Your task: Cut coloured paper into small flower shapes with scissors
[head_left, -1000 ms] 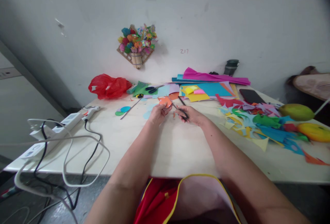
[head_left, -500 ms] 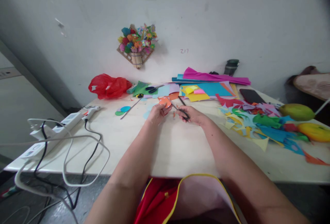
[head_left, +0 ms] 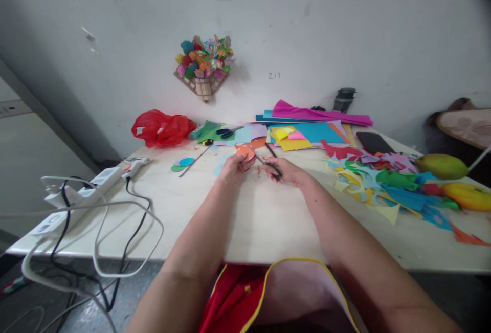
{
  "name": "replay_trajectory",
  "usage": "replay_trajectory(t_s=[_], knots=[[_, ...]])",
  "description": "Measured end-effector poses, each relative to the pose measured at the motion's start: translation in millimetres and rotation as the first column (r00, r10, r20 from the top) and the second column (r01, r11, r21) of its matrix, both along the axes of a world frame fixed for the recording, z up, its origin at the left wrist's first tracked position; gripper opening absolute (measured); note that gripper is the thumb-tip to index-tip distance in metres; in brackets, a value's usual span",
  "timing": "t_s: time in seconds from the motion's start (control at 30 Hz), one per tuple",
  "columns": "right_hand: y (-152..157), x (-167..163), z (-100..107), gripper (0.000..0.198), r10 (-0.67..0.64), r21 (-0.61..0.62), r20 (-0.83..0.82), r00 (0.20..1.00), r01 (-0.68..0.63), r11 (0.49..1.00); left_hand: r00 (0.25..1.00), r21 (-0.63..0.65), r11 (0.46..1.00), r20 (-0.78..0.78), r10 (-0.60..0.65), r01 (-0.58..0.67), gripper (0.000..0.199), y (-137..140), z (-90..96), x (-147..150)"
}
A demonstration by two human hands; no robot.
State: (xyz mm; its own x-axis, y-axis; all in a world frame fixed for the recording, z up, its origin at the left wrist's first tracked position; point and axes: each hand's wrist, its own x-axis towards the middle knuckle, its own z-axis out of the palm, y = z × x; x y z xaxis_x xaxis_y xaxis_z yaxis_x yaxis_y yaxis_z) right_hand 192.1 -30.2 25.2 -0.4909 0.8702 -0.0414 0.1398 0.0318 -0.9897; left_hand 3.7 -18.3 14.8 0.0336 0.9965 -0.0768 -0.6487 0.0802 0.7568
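Over the middle of the table, my left hand (head_left: 235, 168) pinches a small piece of orange paper (head_left: 245, 152) between thumb and fingers. My right hand (head_left: 284, 170) is closed around the black handles of a pair of scissors (head_left: 274, 170). The blades point up and left and reach the right edge of the orange paper; whether they are cutting into it is too small to tell. Small orange scraps lie on the table just under the hands. Behind the held piece rests more orange paper (head_left: 259, 142), and pale blue paper circles (head_left: 218, 170) lie left of my left hand.
Left are a power strip (head_left: 103, 175) with loose cables, a glue gun (head_left: 135, 168) and a red plastic bag (head_left: 161, 127). Coloured sheets (head_left: 324, 132) and a second pair of scissors (head_left: 226, 132) lie at the back. Paper scraps (head_left: 368, 184), a dark tablet (head_left: 374, 142) and mangoes (head_left: 441, 166) are right.
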Motion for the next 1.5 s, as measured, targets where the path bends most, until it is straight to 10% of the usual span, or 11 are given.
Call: replay_trajectory(t_s=[0.67, 1.5], knots=[[-6.4, 27.2, 15.3, 0.035, 0.18, 0.05, 0.128, 0.975, -0.188, 0.981, 0.999, 0.092, 0.996, -0.022, 0.024, -0.022, 0.019, -3.5, 3.3, -8.4], [-1.6, 44.2, 20.0, 0.022, 0.285, -0.079, 0.256, 0.924, -0.274, 0.958, 0.902, 0.067, 0.913, -0.2, -0.383, 0.403, 0.029, -4.4, -4.0, -26.6]])
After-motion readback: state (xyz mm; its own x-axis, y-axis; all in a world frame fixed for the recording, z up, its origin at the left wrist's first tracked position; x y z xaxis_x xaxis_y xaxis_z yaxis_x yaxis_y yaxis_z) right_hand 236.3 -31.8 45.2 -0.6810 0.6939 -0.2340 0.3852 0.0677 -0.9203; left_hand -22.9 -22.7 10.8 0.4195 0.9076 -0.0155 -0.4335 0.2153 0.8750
